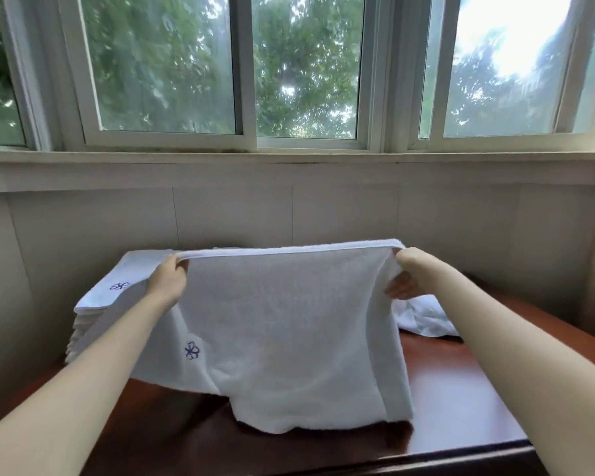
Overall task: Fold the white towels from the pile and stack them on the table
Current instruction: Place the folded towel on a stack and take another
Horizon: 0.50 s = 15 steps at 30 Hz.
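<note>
We hold white terry towel point(289, 321) stretched between hands: left hand point(167, 280) pinches top-left corner, right hand point(404, 276) pinches top-right; lower edge drapes onto red-brown wooden bench point(461, 389).

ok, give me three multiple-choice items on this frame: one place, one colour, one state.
1. Where is the folded stack relative to the held towel? A) left of it B) right of it C) on the floor
2. What colour is the emblem on the held towel? A) red B) blue C) green
3. How is the held towel? A) folded flat B) rolled up C) hanging spread

1 A: the stack sits beside the left hand.
2 B: the mark is blue on white.
3 C: left hand and right hand each grip a top corner.
</note>
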Available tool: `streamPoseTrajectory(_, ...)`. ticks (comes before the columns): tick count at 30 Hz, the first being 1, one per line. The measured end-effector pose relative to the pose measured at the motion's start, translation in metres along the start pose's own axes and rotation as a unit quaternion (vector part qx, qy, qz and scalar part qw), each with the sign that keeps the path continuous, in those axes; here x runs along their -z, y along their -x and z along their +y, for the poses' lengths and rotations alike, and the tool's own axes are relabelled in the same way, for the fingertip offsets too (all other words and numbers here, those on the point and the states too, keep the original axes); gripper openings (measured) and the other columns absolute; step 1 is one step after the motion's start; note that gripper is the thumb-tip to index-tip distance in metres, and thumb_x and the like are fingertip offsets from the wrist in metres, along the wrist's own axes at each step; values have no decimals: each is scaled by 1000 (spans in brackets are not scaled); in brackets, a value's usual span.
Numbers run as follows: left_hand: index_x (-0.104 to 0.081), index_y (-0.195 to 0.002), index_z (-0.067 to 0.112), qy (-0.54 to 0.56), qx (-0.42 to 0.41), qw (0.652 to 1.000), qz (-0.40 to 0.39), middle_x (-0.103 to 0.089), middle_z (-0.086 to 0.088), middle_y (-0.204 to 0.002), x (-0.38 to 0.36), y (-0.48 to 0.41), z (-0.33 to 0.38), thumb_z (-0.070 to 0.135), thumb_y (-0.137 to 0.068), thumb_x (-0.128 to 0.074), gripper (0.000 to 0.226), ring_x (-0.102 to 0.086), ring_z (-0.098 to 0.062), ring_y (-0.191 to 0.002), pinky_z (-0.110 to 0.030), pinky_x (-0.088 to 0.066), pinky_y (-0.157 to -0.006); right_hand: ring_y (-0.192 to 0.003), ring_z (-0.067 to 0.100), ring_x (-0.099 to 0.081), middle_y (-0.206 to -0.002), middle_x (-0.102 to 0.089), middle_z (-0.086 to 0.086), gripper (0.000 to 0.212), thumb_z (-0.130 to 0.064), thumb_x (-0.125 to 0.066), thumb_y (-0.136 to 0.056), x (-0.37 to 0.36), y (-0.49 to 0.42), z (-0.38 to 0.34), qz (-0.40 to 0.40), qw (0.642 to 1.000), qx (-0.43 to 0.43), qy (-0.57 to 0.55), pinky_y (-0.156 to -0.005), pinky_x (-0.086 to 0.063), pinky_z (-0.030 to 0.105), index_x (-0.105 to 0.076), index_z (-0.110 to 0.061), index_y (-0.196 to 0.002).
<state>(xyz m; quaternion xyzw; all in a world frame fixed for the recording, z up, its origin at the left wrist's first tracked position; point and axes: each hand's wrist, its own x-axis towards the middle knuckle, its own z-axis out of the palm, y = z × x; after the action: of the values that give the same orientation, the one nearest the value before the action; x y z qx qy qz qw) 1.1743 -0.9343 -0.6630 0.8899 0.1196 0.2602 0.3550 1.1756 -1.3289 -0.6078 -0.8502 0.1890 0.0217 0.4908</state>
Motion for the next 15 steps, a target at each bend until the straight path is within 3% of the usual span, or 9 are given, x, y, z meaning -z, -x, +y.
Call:
streamPoseTrajectory(2,-46,-141,16,-27,-55,998,18,-27,-19,-154,9,-16,19,24,-104,-35,40,-29,-33,-140,-44,-25,-111,-63,27,-57,-79,-64,18,37,-25,-24,-102,-2,-8,-5,-50,973,34,-221,-59,-47,32,-53,-4,-106)
streamPoseTrajectory(4,-47,-140,25,-55,-112,991,58,-14,-18,-158,26,-34,38,28,-103,-37,39,-22,-33,-144,-49,-20,-113,-60,18,-43,-76,-54,5,24,-16,-23,-99,2,-12,-16,-48,934,79,-345,-57,-30,26,-47,-22,-95)
streamPoseTrajectory(6,-47,-141,24,-74,-165,980,78,-8,-22,-158,46,-49,54,27,-101,-41,40,-22,-39,-142,-50,-23,-113,-59,13,-38,-76,-50,-1,28,-14,-29,-97,7,-10,-30,-25,908,122,-401,-58,-25,26,-49,-24,-81)
streamPoseTrajectory(7,-46,-141,23,-81,-187,975,83,-5,-23,-158,55,-54,60,27,-101,-43,41,-23,-43,-141,-49,-24,-112,-62,10,-41,-80,-52,-3,28,-16,-32,-98,9,-8,-36,-13,897,139,-419,-61,-29,26,-54,-23,-83)
streamPoseTrajectory(9,-45,-142,23,-105,-216,966,95,-2,-23,-158,72,-54,70,29,-100,-44,42,-26,-47,-138,-49,-28,-109,-73,5,-47,-99,-58,-5,25,-19,-35,-101,12,0,-44,9,878,167,-449,-73,-35,24,-60,-21,-106)
streamPoseTrajectory(11,-45,-142,22,-112,-236,958,121,-3,-22,-158,83,-44,76,28,-100,-44,43,-27,-45,-138,-54,-27,-108,-91,7,-49,-123,-58,0,33,-19,-35,-101,13,6,-50,32,864,191,-464,-87,-35,23,-53,-13,-128)
streamPoseTrajectory(13,-44,-143,27,-122,-230,950,173,-4,-17,-160,89,-29,79,31,-101,-42,43,-28,-39,-139,-64,-14,-108,-101,10,-46,-138,-50,4,41,-19,-34,-101,13,18,-55,55,854,211,-473,-97,-34,27,-42,-10,-140)
streamPoseTrajectory(15,-37,-146,29,-156,-220,932,241,-4,-10,-161,93,-12,78,37,-101,-38,46,-32,-36,-139,-72,0,-104,-102,10,-47,-137,-44,-1,47,-27,-32,-102,12,32,-61,74,839,220,-492,-95,-39,30,-31,-16,-148)
